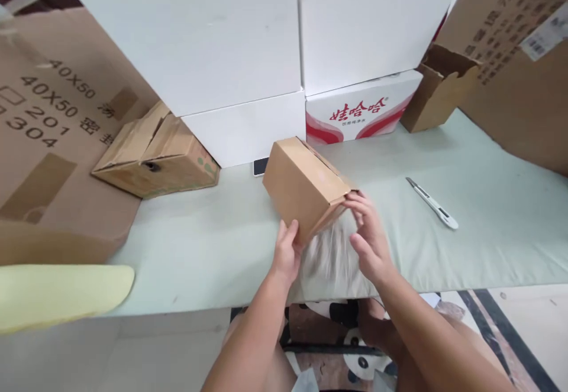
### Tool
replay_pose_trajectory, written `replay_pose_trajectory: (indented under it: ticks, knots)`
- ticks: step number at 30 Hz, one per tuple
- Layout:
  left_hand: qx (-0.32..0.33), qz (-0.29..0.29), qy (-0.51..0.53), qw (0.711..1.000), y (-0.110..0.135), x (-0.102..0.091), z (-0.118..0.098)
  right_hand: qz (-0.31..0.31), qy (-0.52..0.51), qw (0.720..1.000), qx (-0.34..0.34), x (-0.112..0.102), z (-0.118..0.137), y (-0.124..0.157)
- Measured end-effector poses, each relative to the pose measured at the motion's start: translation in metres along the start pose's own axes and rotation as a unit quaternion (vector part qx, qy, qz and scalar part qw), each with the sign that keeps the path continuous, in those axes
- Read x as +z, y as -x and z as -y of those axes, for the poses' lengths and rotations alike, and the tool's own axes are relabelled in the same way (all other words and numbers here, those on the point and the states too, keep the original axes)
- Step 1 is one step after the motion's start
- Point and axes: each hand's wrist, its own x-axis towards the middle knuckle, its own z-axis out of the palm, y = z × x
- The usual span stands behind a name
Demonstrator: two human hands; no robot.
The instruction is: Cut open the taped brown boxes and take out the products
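Observation:
A small brown cardboard box (pixel 295 188) is held tilted above the cloth-covered table. My left hand (pixel 287 256) grips its near lower corner, with the thumb against the side and the other fingers partly hidden. At the right end of the box, my right hand (pixel 369 235) touches the edge near a flap with its fingertips, its thumb standing apart. Below the box, between my hands, is a blurred greyish-brown patch (pixel 331 256) that I cannot make out. To the right lies a white utility knife (pixel 432 203), its tip pointing away from me.
White boxes (pixel 244 126) stack up at the back, one printed with red characters (pixel 359 108). An open carton (pixel 432 93) stands back right, another carton (pixel 160 155) at left. Big cardboard sheets (pixel 48 138) flank both sides. A phone-like device (pixel 260 167) lies behind the held box.

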Motion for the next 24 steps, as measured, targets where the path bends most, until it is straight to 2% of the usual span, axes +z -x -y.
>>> replay_pose_trajectory:
  ticks: [2,3,4,6,8,10,11,12,13,14,16,18,19,21,24]
  knots:
    - [-0.011,0.017,-0.029,0.999,-0.001,0.011,0.012,-0.069,0.034,0.997,-0.030,-0.020,0.007,-0.001]
    - [0.009,0.000,-0.068,0.998,-0.001,0.014,0.018,-0.087,0.034,0.995,-0.039,-0.029,0.009,0.001]
    - [0.047,-0.029,-0.117,0.992,-0.001,0.015,0.024,-0.093,0.021,0.994,-0.052,-0.036,0.009,0.003]
    - [0.185,-0.079,-0.218,0.955,0.000,0.014,0.030,-0.068,-0.021,0.993,-0.092,-0.047,0.008,0.010]
    - [0.365,-0.053,-0.311,0.876,0.001,0.014,0.029,-0.036,-0.036,0.991,-0.124,-0.054,0.003,0.013]
    - [0.511,0.014,-0.391,0.766,0.000,0.017,0.023,-0.048,0.011,0.993,-0.108,-0.063,-0.008,0.012]
    - [0.556,0.037,-0.425,0.713,-0.001,0.020,0.021,-0.075,0.059,0.992,-0.078,-0.070,-0.016,0.009]
    - [0.584,0.048,-0.449,0.675,-0.002,0.024,0.018,-0.111,0.119,0.986,-0.036,-0.078,-0.026,0.005]
    - [0.598,0.047,-0.462,0.653,-0.003,0.028,0.016,-0.145,0.183,0.972,0.015,-0.087,-0.037,0.001]
    - [0.605,0.039,-0.469,0.642,-0.005,0.031,0.015,-0.169,0.246,0.952,0.071,-0.097,-0.050,-0.003]
    - [0.609,0.020,-0.470,0.639,-0.007,0.037,0.013,-0.173,0.353,0.901,0.182,-0.116,-0.076,-0.008]
    - [0.610,0.009,-0.466,0.640,-0.006,0.041,0.012,-0.121,0.413,0.863,0.265,-0.131,-0.096,-0.009]
    - [0.614,0.010,-0.465,0.638,-0.004,0.044,0.012,-0.085,0.422,0.854,0.291,-0.135,-0.103,-0.009]
    - [0.624,0.030,-0.463,0.629,0.005,0.050,0.013,-0.032,0.398,0.861,0.316,-0.138,-0.109,-0.009]
    - [0.627,0.091,-0.473,0.613,0.033,0.061,0.021,-0.050,0.255,0.903,0.343,-0.132,-0.099,-0.016]
